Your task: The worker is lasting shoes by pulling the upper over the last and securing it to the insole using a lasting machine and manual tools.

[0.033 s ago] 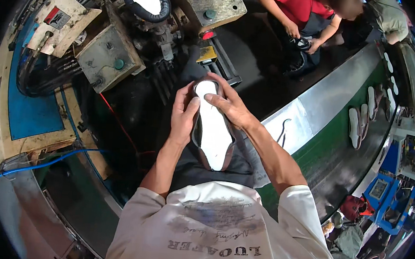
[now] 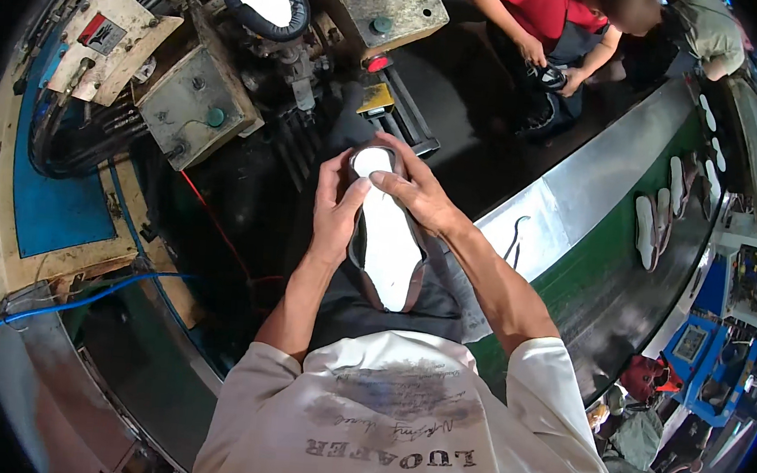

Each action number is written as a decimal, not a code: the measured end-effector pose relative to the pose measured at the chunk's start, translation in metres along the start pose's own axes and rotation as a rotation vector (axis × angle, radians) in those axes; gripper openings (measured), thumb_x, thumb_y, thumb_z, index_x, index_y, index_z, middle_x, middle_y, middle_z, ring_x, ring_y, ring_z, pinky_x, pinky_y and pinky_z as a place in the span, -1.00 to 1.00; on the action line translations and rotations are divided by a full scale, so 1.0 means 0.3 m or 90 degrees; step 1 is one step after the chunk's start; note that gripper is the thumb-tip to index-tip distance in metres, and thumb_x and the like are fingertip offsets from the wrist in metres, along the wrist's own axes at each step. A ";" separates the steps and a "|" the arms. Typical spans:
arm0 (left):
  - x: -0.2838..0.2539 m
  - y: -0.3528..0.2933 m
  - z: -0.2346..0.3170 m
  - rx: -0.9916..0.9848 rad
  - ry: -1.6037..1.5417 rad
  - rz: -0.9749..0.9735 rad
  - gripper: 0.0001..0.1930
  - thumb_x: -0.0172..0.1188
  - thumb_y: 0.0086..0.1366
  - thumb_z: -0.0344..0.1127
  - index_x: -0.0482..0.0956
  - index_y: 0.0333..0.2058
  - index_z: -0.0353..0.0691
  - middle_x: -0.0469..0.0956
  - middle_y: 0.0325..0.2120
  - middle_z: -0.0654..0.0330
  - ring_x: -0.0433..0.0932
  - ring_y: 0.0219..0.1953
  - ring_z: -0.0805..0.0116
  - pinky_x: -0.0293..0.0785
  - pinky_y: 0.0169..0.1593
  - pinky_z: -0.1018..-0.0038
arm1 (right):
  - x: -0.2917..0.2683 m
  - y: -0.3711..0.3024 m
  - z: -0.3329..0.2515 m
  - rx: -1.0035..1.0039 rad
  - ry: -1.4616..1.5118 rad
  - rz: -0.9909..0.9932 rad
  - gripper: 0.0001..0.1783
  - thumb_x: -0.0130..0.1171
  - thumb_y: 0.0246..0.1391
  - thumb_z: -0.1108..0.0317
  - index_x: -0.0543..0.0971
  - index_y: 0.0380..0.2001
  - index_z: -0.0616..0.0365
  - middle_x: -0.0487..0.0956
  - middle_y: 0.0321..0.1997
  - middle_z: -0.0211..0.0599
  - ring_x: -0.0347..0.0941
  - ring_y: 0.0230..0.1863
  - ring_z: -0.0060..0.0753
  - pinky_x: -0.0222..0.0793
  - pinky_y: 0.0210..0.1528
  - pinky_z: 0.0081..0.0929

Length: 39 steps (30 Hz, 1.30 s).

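A brown shoe (image 2: 391, 237) lies bottom up over my lap, its long white underside facing me and its narrower end away from my body. My left hand (image 2: 336, 208) wraps round its left side near the far end, with the thumb pressing on the white face. From the right, my right hand (image 2: 419, 193) grips the same end, and its thumb rests on the white face close to the left thumb. The fingers of both hands curl down behind the shoe's edges and are partly hidden.
Ahead on the left stands a machine holding another dark shoe (image 2: 264, 1), with control boxes (image 2: 197, 107) beside it. On my right runs a green conveyor (image 2: 588, 280) with several shoes (image 2: 650, 227); a thin dark hook (image 2: 516, 238) lies on its metal edge. A co-worker (image 2: 545, 45) in red sits beyond, handling a dark shoe.
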State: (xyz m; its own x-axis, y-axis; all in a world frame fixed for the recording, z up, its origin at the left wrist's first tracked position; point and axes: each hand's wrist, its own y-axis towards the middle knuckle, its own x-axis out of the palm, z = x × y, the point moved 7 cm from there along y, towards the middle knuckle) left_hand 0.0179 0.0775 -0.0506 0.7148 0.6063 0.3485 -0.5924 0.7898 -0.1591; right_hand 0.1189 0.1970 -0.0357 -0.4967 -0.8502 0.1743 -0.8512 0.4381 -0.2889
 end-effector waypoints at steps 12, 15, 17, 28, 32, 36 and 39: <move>-0.017 -0.092 -0.013 -0.114 0.112 -0.034 -0.19 0.28 0.54 -0.31 0.04 0.59 -0.31 0.28 0.49 -0.06 0.26 0.52 0.11 0.21 0.54 0.23 | 0.036 -0.113 0.021 -0.004 -0.131 0.057 0.14 0.34 0.39 0.10 -0.13 0.67 0.38 0.09 0.72 0.14 0.07 0.70 -0.08 0.01 0.67 -0.21; -0.055 -0.240 -0.055 -0.199 0.157 -0.081 -0.20 0.30 0.51 -0.35 0.10 0.58 -0.35 0.29 0.50 -0.03 0.26 0.52 0.18 0.14 0.58 0.26 | 0.020 -0.276 0.073 0.076 -0.211 0.107 0.02 0.38 0.37 0.11 0.10 0.62 0.42 0.37 0.57 0.16 0.33 0.56 -0.11 0.22 0.58 -0.26; -0.076 -0.302 -0.082 -0.213 0.064 -0.082 -0.22 0.29 0.50 -0.36 0.15 0.58 -0.35 0.31 0.49 0.00 0.29 0.50 0.21 0.18 0.56 0.27 | 0.017 -0.340 0.115 0.130 -0.135 0.095 -0.02 0.38 0.37 0.13 0.15 0.60 0.43 0.43 0.53 0.15 0.39 0.51 -0.13 0.27 0.54 -0.27; -0.047 -0.290 -0.038 -0.361 -0.081 0.038 -0.32 -0.02 0.26 -0.53 0.36 0.41 -0.18 0.56 0.14 0.01 0.59 0.22 0.05 0.62 0.19 0.07 | 0.281 -0.452 -0.061 -0.155 -0.913 -0.008 0.00 0.51 0.14 0.10 0.29 0.60 -0.14 -0.13 0.76 0.10 0.19 0.44 0.66 0.49 0.36 0.23; -0.005 -0.293 -0.003 -0.339 -0.149 0.015 -0.31 0.05 0.29 -0.51 0.34 0.44 -0.16 0.50 0.24 0.03 0.53 0.30 0.03 0.58 0.25 -0.10 | 0.257 -0.416 -0.035 -0.154 -0.914 0.067 -0.03 0.53 0.07 0.12 0.37 0.55 -0.44 -0.15 0.74 0.22 0.23 0.41 0.59 0.44 0.39 0.25; -0.088 -0.143 0.037 -0.240 0.150 -0.013 -0.31 0.30 0.44 -0.21 0.32 0.45 -0.26 0.45 0.32 -0.04 0.55 0.26 0.03 0.61 0.19 0.02 | 0.197 -0.413 -0.038 -0.231 -0.824 0.077 -0.15 0.50 0.08 0.17 0.49 0.47 -0.41 -0.14 0.72 0.35 0.24 0.43 0.55 0.36 0.43 0.33; -0.113 0.080 0.193 0.227 0.576 0.112 -0.44 0.25 0.50 -0.32 0.38 0.40 -0.33 0.58 0.14 -0.18 0.61 0.11 -0.20 0.56 0.17 0.13 | 0.181 -0.428 -0.036 -0.244 -0.824 0.046 -0.20 0.49 0.08 0.16 0.54 0.43 -0.43 -0.14 0.72 0.34 0.23 0.44 0.55 0.35 0.44 0.31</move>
State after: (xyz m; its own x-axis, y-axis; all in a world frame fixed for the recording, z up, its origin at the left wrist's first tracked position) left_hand -0.0422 0.0705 -0.0127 0.5325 0.6716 -0.5152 -0.6878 0.6981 0.1992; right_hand 0.1994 0.0978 0.0209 -0.2086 -0.3917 -0.8961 -0.9289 0.3661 0.0562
